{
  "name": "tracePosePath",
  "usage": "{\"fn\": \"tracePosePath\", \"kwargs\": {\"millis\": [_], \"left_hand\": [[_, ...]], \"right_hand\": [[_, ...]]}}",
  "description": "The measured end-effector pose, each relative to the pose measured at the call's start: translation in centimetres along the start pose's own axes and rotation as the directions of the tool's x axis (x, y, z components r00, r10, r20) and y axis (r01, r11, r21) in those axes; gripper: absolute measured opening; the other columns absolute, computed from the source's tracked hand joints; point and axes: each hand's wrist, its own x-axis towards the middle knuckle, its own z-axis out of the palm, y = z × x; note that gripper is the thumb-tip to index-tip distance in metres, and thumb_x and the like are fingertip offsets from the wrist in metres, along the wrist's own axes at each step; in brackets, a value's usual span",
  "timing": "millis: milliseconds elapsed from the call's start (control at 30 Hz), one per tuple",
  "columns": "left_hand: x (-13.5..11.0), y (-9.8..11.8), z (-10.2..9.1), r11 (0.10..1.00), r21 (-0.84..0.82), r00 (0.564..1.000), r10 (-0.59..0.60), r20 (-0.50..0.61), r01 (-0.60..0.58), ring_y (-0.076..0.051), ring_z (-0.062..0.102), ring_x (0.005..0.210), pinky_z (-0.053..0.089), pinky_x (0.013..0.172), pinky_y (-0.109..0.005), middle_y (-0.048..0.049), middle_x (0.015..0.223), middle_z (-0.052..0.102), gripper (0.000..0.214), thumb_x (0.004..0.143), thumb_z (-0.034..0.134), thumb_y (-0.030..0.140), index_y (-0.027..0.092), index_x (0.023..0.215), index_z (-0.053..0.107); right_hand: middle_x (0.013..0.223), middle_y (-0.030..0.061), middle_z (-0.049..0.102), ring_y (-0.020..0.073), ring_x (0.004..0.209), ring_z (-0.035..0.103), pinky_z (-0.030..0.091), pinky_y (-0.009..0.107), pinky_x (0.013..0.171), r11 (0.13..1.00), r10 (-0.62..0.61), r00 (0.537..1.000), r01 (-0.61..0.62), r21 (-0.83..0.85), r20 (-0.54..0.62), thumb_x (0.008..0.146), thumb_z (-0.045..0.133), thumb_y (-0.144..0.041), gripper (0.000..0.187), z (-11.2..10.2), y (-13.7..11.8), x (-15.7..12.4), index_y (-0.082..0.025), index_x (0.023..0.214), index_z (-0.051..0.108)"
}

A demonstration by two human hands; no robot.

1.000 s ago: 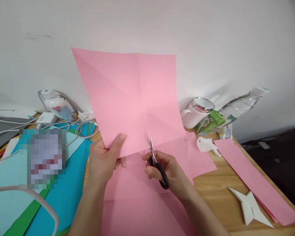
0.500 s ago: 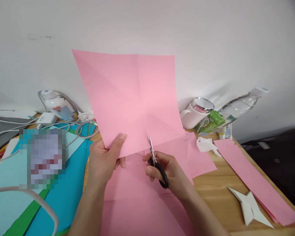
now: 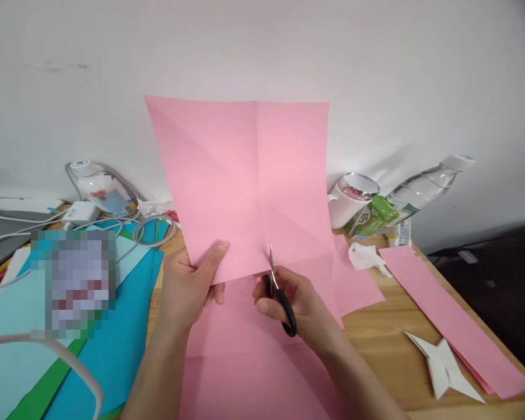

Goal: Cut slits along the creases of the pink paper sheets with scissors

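Note:
My left hand [image 3: 190, 286] pinches the lower left edge of a creased pink paper sheet [image 3: 245, 181], holding it upright above the table. My right hand [image 3: 297, 300] grips black-handled scissors [image 3: 279, 291]. Their blades point up and sit in the sheet's lower edge, near a centre crease. More pink paper [image 3: 245, 356] lies flat on the table under both hands.
Blue and green paper sheets [image 3: 114, 338] and white cables [image 3: 149, 227] lie at the left. A white mug [image 3: 350, 201], a green carton [image 3: 371, 217], a plastic bottle [image 3: 424, 186], crumpled tissue [image 3: 365, 256], a pink strip [image 3: 450, 321] and a white folded paper star [image 3: 444, 367] sit at the right on the wooden table [image 3: 385, 344].
The pink sheet and both hands have shifted slightly to the right. The scissors' blades stay at the sheet's lower edge.

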Motion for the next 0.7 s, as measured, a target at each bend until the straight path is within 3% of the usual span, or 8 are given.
{"fn": "tracePosePath", "kwargs": {"millis": [167,367,700], "left_hand": [[0.11,-0.35,-0.32,1.000,0.024,0.999,-0.002,0.048,0.000,-0.006,0.031,0.021,0.019,0.025,-0.018,0.0047,0.025,0.041,0.042,0.077,0.061,0.035,0.019,0.043,0.042],[-0.01,-0.15,-0.09,1.000,0.010,1.000,-0.012,0.027,0.012,-0.006,0.032,0.021,0.019,0.025,-0.018,0.0057,0.025,0.040,0.040,0.076,0.062,0.035,0.019,0.044,0.043],[-0.07,0.03,0.07,1.000,0.003,1.000,-0.016,0.002,0.016,-0.006,0.032,0.020,0.019,0.025,-0.019,0.0055,0.025,0.039,0.040,0.073,0.064,0.034,0.019,0.043,0.042]], "right_hand": [[0.070,-0.0004,0.055,0.0121,0.064,0.051,0.042,0.027,0.062,1.000,-0.024,1.000,0.024,-0.017,0.002,0.065,0.075,-0.040,0.033,0.05,-0.18,-0.07,-0.017,0.075,0.054],[0.067,-0.0024,0.053,0.0105,0.059,0.047,0.039,0.025,0.059,1.000,-0.025,1.000,0.025,0.004,0.005,0.062,0.078,-0.039,0.035,0.05,-0.16,-0.02,-0.018,0.077,0.054],[0.066,-0.0026,0.051,0.0095,0.059,0.042,0.032,0.024,0.056,1.000,0.003,1.000,-0.003,0.000,0.000,0.069,0.073,-0.040,0.038,0.02,0.44,-0.04,-0.016,0.092,0.057]]}}
